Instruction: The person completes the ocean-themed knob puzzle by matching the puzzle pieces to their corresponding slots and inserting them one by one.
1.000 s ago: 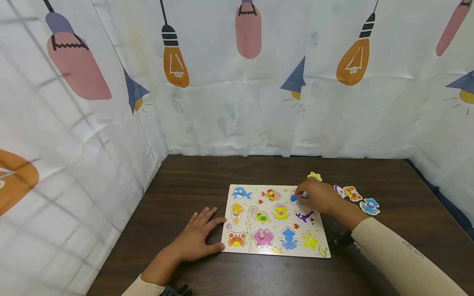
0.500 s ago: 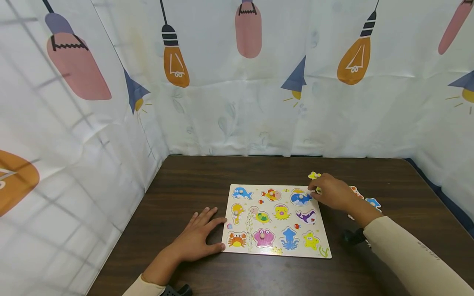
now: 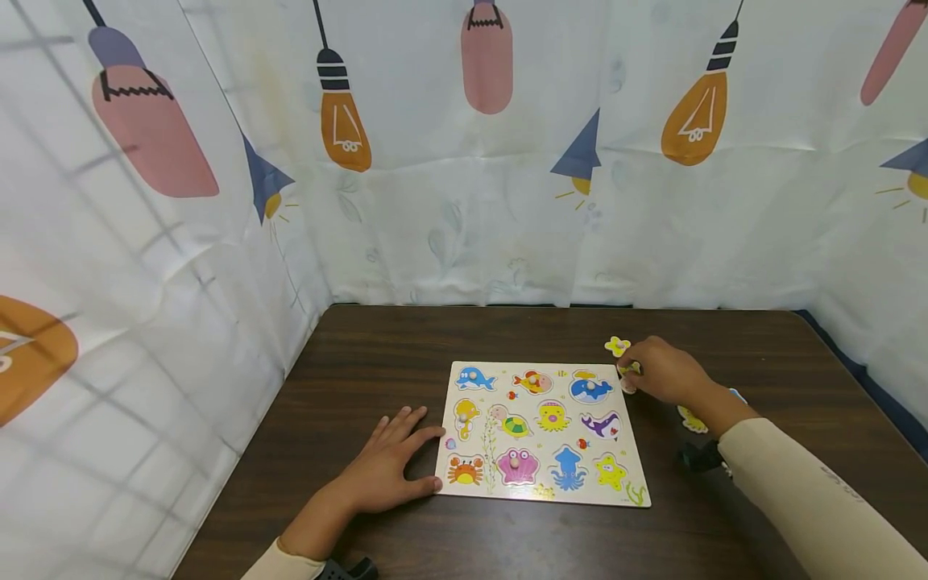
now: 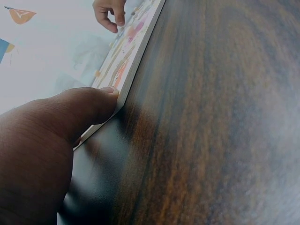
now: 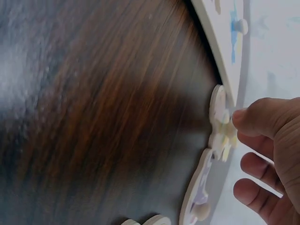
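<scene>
Left hand (image 3: 387,463) lies flat with relaxed fingers on the table (image 3: 377,354), thumb against the puzzle board (image 3: 540,431) at its 9 o'clock edge. Right hand (image 3: 663,372) pinches what looks like a yellow puzzle piece (image 3: 629,369), at the board's 2 o'clock corner.

The flat wooden sea-animal puzzle board (image 3: 540,431) lies mid-table (image 3: 406,346); loose animal-shaped wooden pieces (image 3: 617,346) lie at its two o'clock, beside its right edge.
</scene>
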The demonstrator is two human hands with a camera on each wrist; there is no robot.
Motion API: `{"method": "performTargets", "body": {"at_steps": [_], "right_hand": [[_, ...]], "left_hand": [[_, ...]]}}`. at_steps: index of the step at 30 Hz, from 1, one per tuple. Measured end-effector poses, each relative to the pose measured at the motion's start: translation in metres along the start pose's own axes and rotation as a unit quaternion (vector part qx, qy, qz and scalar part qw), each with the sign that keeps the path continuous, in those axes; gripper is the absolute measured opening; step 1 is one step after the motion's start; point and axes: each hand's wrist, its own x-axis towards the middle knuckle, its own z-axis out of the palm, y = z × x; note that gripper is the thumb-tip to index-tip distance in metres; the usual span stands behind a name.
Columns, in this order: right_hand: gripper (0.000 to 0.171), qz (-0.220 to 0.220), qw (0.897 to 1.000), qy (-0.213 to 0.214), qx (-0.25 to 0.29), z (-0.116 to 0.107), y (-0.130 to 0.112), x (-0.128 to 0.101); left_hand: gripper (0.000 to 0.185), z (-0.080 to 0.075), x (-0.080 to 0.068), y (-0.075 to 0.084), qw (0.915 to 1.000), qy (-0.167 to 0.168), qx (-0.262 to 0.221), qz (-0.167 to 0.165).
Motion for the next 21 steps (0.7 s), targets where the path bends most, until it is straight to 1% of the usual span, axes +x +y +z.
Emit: {"method": "performTargets", "body": {"at_steps": [3,8,13,21], "right_hand": [[0.022,-0.006,1.0,-0.008,0.0,0.0,0.0024,0.0023],[0.019,0.002,1.0,-0.02,0.006,0.0002,0.0038,0.0032],[0.012,0.001,1.0,-0.013,0.004,0.0003,0.0062,0.0014],[0.011,0.006,1.0,0.001,-0.003,-0.0082,0.005,-0.0032]], "left_hand": [[0.076,0.0,-0.0001,0.0,1.0,0.004,0.001,0.003],[0.076,0.0,-0.0005,0.0002,0.9999,0.007,0.004,0.007],[0.075,-0.0002,-0.0007,0.001,0.9999,0.008,0.001,0.008],[0.075,-0.0009,-0.0012,0.0017,1.0,0.003,-0.003,0.007]]}}
